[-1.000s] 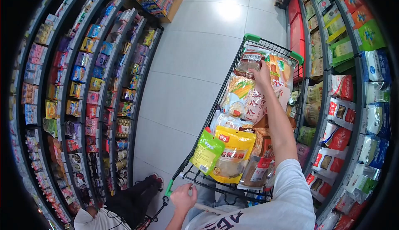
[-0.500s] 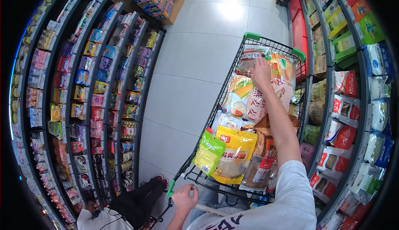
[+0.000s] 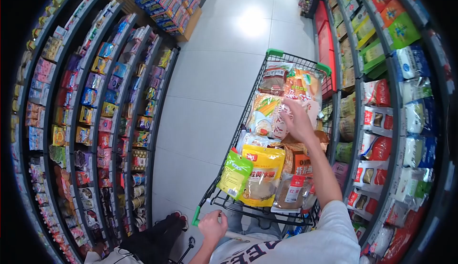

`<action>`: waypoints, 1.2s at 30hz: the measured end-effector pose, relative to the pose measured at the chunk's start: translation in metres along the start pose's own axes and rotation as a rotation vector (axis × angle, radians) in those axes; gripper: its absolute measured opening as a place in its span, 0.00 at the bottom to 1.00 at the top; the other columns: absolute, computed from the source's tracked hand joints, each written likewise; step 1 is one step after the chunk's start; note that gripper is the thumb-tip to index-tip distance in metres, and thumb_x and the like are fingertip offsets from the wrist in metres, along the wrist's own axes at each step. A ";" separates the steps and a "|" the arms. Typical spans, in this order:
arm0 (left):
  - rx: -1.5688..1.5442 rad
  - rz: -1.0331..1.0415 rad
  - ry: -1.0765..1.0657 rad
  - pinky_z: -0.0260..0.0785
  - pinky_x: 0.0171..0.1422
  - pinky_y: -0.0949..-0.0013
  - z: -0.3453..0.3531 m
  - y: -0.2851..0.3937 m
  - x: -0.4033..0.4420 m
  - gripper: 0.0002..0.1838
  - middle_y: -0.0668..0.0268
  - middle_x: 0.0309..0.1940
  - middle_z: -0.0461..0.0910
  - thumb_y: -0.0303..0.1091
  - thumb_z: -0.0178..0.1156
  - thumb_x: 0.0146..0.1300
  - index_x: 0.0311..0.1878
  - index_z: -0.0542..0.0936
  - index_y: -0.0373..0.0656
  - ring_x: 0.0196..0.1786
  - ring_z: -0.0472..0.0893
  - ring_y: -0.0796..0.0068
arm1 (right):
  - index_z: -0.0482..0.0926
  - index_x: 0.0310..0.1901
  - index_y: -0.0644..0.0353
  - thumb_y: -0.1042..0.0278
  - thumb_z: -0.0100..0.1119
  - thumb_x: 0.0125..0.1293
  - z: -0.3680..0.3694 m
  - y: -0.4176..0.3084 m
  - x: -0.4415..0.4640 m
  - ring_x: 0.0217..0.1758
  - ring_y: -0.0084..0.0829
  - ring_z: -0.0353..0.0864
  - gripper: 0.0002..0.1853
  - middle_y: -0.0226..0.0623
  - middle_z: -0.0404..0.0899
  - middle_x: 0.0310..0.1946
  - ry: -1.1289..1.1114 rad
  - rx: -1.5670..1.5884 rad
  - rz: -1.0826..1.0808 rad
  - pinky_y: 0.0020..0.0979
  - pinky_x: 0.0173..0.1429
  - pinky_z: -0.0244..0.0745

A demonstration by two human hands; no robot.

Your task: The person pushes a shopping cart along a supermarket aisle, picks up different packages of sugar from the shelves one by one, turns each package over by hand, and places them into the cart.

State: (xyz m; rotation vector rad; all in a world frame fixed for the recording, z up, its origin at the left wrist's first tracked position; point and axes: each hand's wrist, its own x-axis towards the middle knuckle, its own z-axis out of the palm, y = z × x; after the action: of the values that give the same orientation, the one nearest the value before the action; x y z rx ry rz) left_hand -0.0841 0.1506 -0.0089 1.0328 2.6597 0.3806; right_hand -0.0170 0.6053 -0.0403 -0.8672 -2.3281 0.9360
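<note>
My right hand (image 3: 299, 123) reaches over the shopping cart (image 3: 253, 80), its fingers apart above a large printed bag with corn on it (image 3: 268, 113); whether it touches the bag I cannot tell. Beyond lie a dark-brown-filled clear bag (image 3: 274, 79) and an orange bag (image 3: 301, 83). Nearer to me stand a green pouch (image 3: 234, 174), a yellow pouch (image 3: 260, 178) and a clear bag with a red-and-white label (image 3: 291, 191). My left hand (image 3: 213, 226) is closed around the cart handle (image 3: 237, 236), near the green corner piece.
Snack shelves (image 3: 107, 116) line the left, and shelves of bagged goods (image 3: 377, 116) run close along the cart's right. Another person's dark-trousered legs (image 3: 157, 235) are at lower left. Stacked boxes (image 3: 164, 6) stand farther up the tiled aisle (image 3: 205, 78).
My right hand has left the brown-filled bag at the cart's far end and come back toward me, its fingers spreading. My left hand stays on the handle. The view has shifted slightly.
</note>
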 end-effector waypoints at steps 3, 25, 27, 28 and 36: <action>0.003 0.025 -0.013 0.75 0.36 0.58 0.001 -0.004 -0.001 0.06 0.63 0.30 0.86 0.35 0.65 0.55 0.33 0.86 0.46 0.31 0.84 0.59 | 0.78 0.54 0.67 0.71 0.64 0.65 -0.026 -0.047 -0.075 0.60 0.51 0.79 0.17 0.51 0.81 0.54 0.076 -0.042 0.003 0.43 0.64 0.73; -0.061 0.446 -0.523 0.74 0.51 0.52 -0.014 -0.032 -0.003 0.19 0.55 0.40 0.87 0.50 0.56 0.67 0.45 0.86 0.45 0.46 0.85 0.50 | 0.81 0.40 0.57 0.63 0.57 0.68 0.054 -0.192 -0.402 0.36 0.51 0.85 0.08 0.46 0.85 0.32 0.511 -0.312 0.489 0.50 0.41 0.79; -0.070 0.477 -0.493 0.74 0.51 0.51 -0.015 -0.032 -0.005 0.19 0.54 0.40 0.87 0.50 0.56 0.68 0.45 0.85 0.45 0.46 0.85 0.49 | 0.82 0.38 0.57 0.63 0.58 0.68 0.056 -0.189 -0.403 0.34 0.49 0.85 0.08 0.44 0.85 0.30 0.529 -0.345 0.478 0.49 0.39 0.80; -0.070 0.481 -0.493 0.74 0.51 0.51 -0.013 -0.031 -0.005 0.19 0.54 0.40 0.87 0.50 0.55 0.68 0.45 0.85 0.45 0.46 0.85 0.49 | 0.82 0.38 0.57 0.63 0.58 0.67 0.056 -0.187 -0.404 0.33 0.48 0.85 0.08 0.44 0.85 0.30 0.534 -0.369 0.472 0.47 0.39 0.80; -0.044 0.527 -0.429 0.74 0.52 0.50 -0.011 -0.034 -0.011 0.21 0.51 0.40 0.87 0.51 0.53 0.69 0.45 0.85 0.44 0.47 0.85 0.47 | 0.82 0.36 0.55 0.62 0.58 0.66 0.061 -0.186 -0.411 0.29 0.46 0.85 0.08 0.43 0.84 0.26 0.612 -0.472 0.462 0.46 0.35 0.80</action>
State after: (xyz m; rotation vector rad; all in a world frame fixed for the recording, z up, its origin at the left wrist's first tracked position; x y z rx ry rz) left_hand -0.1007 0.1174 -0.0088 1.5913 1.9769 0.2732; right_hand 0.1558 0.1847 -0.0220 -1.6606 -1.8458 0.1947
